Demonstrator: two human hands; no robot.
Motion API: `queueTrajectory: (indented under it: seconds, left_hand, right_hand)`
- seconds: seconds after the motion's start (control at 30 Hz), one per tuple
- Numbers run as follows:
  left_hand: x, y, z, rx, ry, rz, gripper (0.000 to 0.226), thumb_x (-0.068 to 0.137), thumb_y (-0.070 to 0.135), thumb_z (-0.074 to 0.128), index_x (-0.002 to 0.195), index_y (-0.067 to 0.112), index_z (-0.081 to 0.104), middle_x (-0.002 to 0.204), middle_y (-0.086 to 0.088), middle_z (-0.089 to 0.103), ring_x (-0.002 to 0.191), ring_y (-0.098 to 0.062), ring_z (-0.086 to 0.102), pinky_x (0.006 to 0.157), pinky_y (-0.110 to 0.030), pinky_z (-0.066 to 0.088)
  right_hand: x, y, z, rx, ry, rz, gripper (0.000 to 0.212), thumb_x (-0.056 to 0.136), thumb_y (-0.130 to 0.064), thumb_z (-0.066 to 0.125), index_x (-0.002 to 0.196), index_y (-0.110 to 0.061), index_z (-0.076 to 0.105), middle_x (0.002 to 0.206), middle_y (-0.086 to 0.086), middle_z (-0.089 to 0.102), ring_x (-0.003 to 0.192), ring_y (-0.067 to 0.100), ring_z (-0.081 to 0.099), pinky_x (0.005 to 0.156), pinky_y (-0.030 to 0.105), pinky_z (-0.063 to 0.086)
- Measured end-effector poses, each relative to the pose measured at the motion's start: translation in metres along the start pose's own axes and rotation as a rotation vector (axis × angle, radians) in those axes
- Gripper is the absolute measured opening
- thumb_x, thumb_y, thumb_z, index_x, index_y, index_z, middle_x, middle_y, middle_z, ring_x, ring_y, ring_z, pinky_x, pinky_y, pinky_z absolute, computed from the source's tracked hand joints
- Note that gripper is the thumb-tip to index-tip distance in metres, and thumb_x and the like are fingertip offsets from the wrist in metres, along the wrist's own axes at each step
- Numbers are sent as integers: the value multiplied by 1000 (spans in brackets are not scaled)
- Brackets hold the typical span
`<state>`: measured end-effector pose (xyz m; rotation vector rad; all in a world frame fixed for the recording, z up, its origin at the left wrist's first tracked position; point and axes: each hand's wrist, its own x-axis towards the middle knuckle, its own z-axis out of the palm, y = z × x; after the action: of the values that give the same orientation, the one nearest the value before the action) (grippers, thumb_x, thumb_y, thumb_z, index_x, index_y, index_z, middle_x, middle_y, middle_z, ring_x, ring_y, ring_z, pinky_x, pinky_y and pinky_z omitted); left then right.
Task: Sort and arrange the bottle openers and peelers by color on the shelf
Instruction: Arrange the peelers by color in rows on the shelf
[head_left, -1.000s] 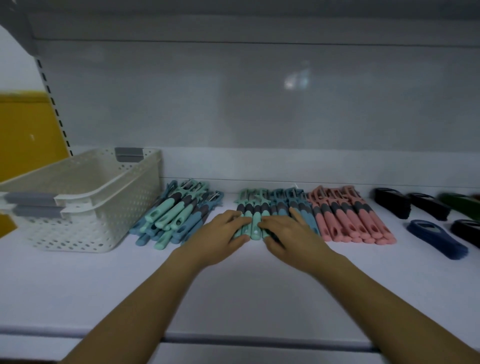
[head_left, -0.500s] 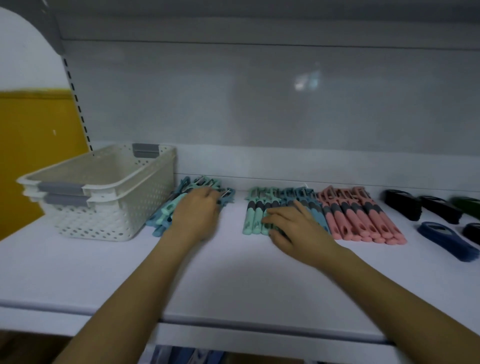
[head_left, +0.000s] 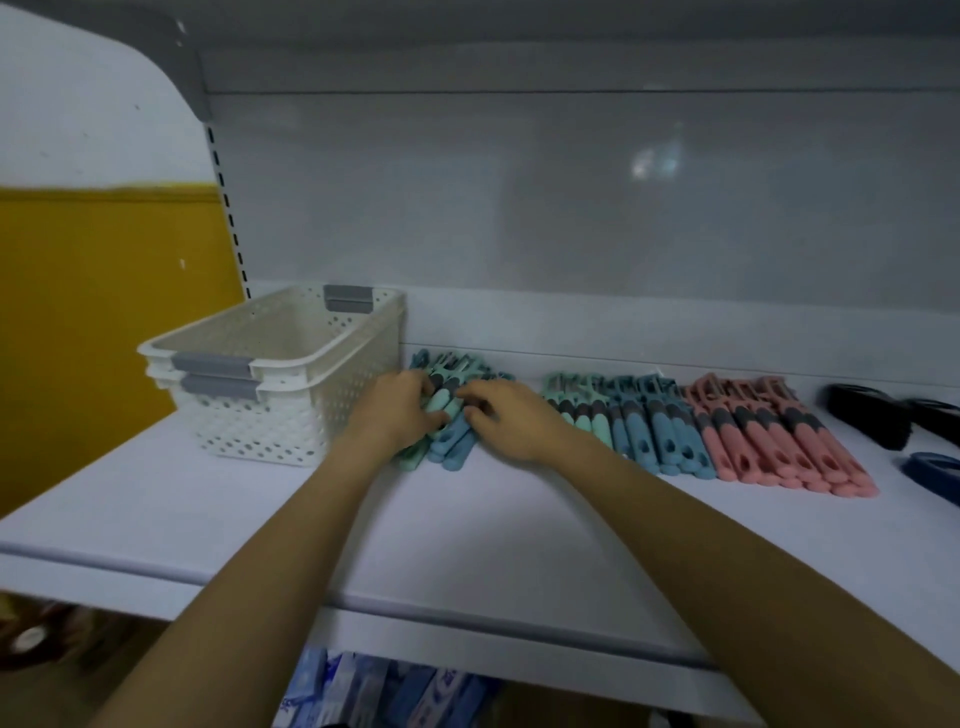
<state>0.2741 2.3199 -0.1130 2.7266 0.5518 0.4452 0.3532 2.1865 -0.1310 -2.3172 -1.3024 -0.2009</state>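
Note:
A mixed pile of mint and blue peelers (head_left: 453, 441) lies beside the basket. My left hand (head_left: 397, 413) is on the pile's left side, its fingers curled round a mint peeler (head_left: 440, 402). From the right, my right hand (head_left: 511, 421) reaches in and its fingertips touch the top of the same pile. Further right lies a sorted row with handles toward me: mint peelers (head_left: 584, 410), blue peelers (head_left: 657, 434), then pink peelers (head_left: 779, 441).
Two stacked white perforated baskets (head_left: 244, 379) stand at the shelf's left end, touching the pile. Black items (head_left: 867, 415) and a dark blue one (head_left: 935, 467) lie at the far right. The white shelf (head_left: 467, 530) has bare room in front of me.
My right hand left the sorted row and moved left onto the mixed pile, joining my left hand there. The view has shifted left and closer.

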Motion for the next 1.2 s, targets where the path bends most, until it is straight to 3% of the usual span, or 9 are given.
queueTrajectory:
  seconds: [0.1,0.23,0.43,0.57,0.77,0.87,0.97,1.03,1.2]
  left_hand:
    - [-1,-5,3,-117,31,-8,39,79,26,73,110,8,58,113,-12,63,98,-24,57,73,-23,36]
    - [2,-10,4,-162,34,17,36,80,21,71,108,7,55,111,-14,62,97,-25,57,71,-23,35]
    - [5,-4,4,-20,-46,88,41,82,24,67,117,10,50,115,-15,60,103,-30,57,83,-35,45]
    - [8,0,4,30,-78,98,48,82,24,66,124,12,46,119,-14,59,105,-30,56,86,-35,47]
    - [9,8,7,151,-128,139,45,83,22,64,123,13,46,120,-14,58,108,-31,55,81,-31,42]
    - [12,11,8,174,-73,125,36,88,12,53,123,9,45,120,-20,57,108,-35,54,86,-37,45]
    - [14,8,10,44,-31,117,37,93,10,47,129,7,41,120,-24,57,108,-37,55,87,-37,44]
    - [14,4,10,-52,3,119,39,94,8,45,132,6,39,121,-24,56,109,-36,55,87,-33,42]
    - [14,-5,8,-314,90,50,38,93,7,50,131,5,43,127,-17,54,115,-32,52,92,-28,38]
  right_hand:
    - [9,-8,3,63,18,66,34,95,-22,46,127,-12,53,120,10,60,106,25,55,80,26,40]
    - [13,-8,7,72,-1,122,38,91,-25,50,128,-12,51,119,11,61,108,27,55,89,35,46]
    - [11,-1,20,134,-33,187,44,90,-25,47,133,-16,45,124,14,58,117,30,49,97,40,43]
    - [8,0,19,202,-44,190,43,90,-19,45,133,-14,44,126,12,57,118,29,48,99,42,43]
    - [-19,11,17,165,167,198,33,90,-16,45,123,-13,50,107,14,62,94,28,57,81,37,48]
    - [-30,11,11,91,202,141,32,92,-14,44,122,-13,53,104,10,61,92,26,56,80,32,43]
    - [-34,14,12,-154,209,124,29,91,-17,42,117,-13,57,109,7,62,98,25,56,85,30,35]
    - [-35,14,14,-287,149,128,29,92,-20,40,114,-15,58,112,5,62,102,23,55,92,28,28]
    - [-33,12,15,-323,47,98,34,96,-18,33,125,-16,52,113,4,61,110,23,51,112,36,0]
